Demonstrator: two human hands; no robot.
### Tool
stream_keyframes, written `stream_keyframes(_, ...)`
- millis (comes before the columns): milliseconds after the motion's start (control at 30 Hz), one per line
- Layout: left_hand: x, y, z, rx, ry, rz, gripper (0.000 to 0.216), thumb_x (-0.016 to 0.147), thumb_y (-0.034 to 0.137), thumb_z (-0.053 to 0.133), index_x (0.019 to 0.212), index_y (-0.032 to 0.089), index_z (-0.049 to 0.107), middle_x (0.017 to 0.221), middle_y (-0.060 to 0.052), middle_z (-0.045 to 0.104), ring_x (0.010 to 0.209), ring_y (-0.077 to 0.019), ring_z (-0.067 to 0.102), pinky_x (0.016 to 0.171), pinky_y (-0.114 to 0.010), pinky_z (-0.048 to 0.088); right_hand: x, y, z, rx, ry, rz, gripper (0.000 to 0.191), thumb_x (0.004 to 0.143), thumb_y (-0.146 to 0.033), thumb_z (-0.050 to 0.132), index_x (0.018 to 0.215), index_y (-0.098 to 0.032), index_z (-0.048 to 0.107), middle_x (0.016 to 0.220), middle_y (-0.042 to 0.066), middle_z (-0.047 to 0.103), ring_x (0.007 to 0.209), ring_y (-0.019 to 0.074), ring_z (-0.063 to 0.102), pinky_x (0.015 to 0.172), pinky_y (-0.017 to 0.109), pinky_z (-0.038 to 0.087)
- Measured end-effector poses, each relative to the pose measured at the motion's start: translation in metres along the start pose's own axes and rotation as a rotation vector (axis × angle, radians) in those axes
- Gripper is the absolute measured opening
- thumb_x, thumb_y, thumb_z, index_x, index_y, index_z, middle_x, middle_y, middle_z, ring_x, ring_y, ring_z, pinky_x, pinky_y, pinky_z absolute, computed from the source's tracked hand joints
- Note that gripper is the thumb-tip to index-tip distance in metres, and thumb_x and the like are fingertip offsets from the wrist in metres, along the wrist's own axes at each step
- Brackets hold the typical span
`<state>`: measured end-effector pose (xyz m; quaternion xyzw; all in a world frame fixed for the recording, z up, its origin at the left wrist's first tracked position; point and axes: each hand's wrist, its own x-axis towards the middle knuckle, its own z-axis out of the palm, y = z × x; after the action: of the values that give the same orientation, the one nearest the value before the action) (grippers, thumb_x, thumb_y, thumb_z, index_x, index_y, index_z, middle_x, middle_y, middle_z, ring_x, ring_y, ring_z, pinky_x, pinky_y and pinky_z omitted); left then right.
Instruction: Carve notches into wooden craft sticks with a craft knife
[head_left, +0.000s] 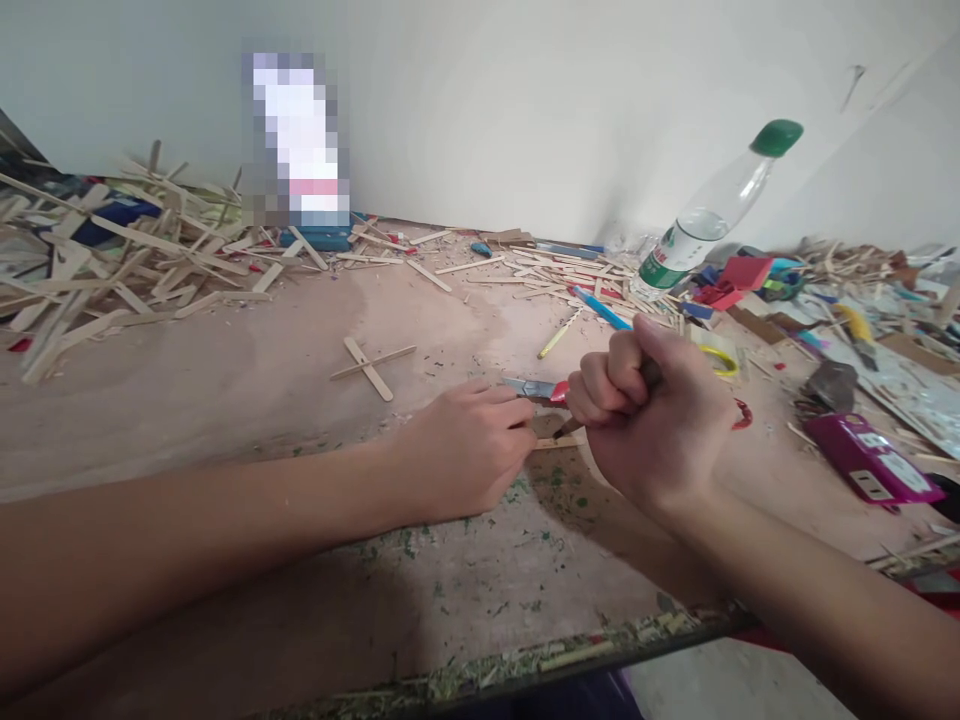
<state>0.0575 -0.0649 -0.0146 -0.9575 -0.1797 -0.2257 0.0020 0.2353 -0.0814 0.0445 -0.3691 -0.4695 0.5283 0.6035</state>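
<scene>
My left hand [476, 445] lies low on the board, fingers closed together at the end of a flat wooden craft stick [559, 443], much of which it covers. Closed in a fist, my right hand [649, 415] grips a thin tool with a dark pointed tip [568, 430]. This tip meets the stick or sits just above it; the rest of the tool is hidden in the fist. Behind the hands lies a metal blade [529, 387] with a red part, partly covered by my right hand. Two crossed craft sticks [369, 368] rest farther left.
Loose craft sticks are heaped at the left [150, 250] and back right. A pixelated bright screen [300, 140] stands by the wall. A water bottle [694, 225], blue pen [600, 308], yellow ring [718, 360] and purple box [870, 460] are on the right. Scraps line the front edge.
</scene>
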Motion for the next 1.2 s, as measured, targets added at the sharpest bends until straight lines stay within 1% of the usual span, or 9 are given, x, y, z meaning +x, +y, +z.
stream_keyframes(100,0.000,0.000,0.001,0.005,0.007,0.007,0.028,0.105,0.018,0.051,0.087,0.016,0.073,0.089,-0.006,0.069,0.087,-0.0234,0.064,0.080,-0.040,0.048,-0.003,-0.002,0.003,-0.016,-0.012,-0.018,0.063,0.093,-0.042,0.071,0.050,-0.022,0.029,0.049,-0.006,0.015,0.044,0.0099,0.015,0.046,0.032,0.015)
stream_keyframes(233,0.000,-0.001,0.002,0.011,0.006,0.010,0.028,0.105,0.020,0.052,0.088,0.016,0.074,0.089,-0.006,0.069,0.088,-0.0241,0.064,0.082,-0.041,0.049,-0.006,-0.002,0.006,-0.017,-0.015,-0.001,0.063,0.091,-0.040,0.071,0.048,-0.022,0.029,0.048,-0.006,0.014,0.044,0.0101,0.015,0.047,0.034,0.013)
stream_keyframes(333,-0.001,-0.001,0.002,0.003,0.015,0.010,0.028,0.105,0.019,0.052,0.089,0.016,0.074,0.090,-0.006,0.070,0.088,-0.0236,0.064,0.081,-0.040,0.048,-0.007,0.001,0.006,-0.026,-0.018,0.005,0.062,0.093,-0.040,0.071,0.049,-0.022,0.030,0.050,-0.006,0.013,0.045,0.0103,0.016,0.047,0.034,0.014)
stream_keyframes(467,0.000,0.000,0.001,0.004,0.019,0.008,0.027,0.105,0.018,0.051,0.088,0.016,0.073,0.092,-0.007,0.070,0.090,-0.0235,0.064,0.081,-0.040,0.048,-0.007,0.005,0.004,-0.013,-0.037,0.006,0.062,0.097,-0.039,0.069,0.052,-0.023,0.030,0.051,-0.006,0.014,0.046,0.0106,0.016,0.048,0.034,0.014)
stream_keyframes(733,0.000,0.000,0.003,0.028,0.048,0.024,0.026,0.104,0.019,0.053,0.084,0.016,0.069,0.089,-0.006,0.068,0.087,-0.0230,0.064,0.083,-0.040,0.050,-0.004,0.007,0.001,0.014,-0.053,0.003,0.061,0.092,-0.038,0.074,0.050,-0.023,0.032,0.049,-0.007,0.015,0.044,0.0097,0.016,0.046,0.034,0.013)
stream_keyframes(1000,0.000,-0.001,0.003,0.042,0.037,0.025,0.022,0.102,0.020,0.057,0.084,0.018,0.070,0.090,-0.005,0.070,0.089,-0.0236,0.065,0.082,-0.042,0.050,-0.006,0.011,0.003,-0.065,-0.078,-0.028,0.062,0.093,-0.036,0.072,0.050,-0.022,0.031,0.049,-0.007,0.015,0.043,0.0087,0.020,0.047,0.033,0.014)
stream_keyframes(1100,0.000,-0.001,0.002,0.037,0.030,0.028,0.022,0.102,0.020,0.057,0.084,0.018,0.069,0.092,-0.005,0.072,0.092,-0.0238,0.066,0.084,-0.041,0.050,-0.002,0.011,0.004,-0.056,-0.044,-0.026,0.060,0.093,-0.031,0.068,0.049,-0.023,0.029,0.050,-0.007,0.014,0.043,0.0081,0.018,0.046,0.032,0.012)
stream_keyframes(1200,0.000,0.000,0.002,0.023,0.013,0.018,0.020,0.102,0.019,0.057,0.086,0.017,0.070,0.094,-0.006,0.072,0.095,-0.0238,0.066,0.085,-0.040,0.050,0.000,0.012,0.005,-0.028,0.002,-0.013,0.057,0.090,-0.027,0.066,0.048,-0.023,0.028,0.051,-0.008,0.012,0.042,0.0076,0.016,0.044,0.031,0.011)
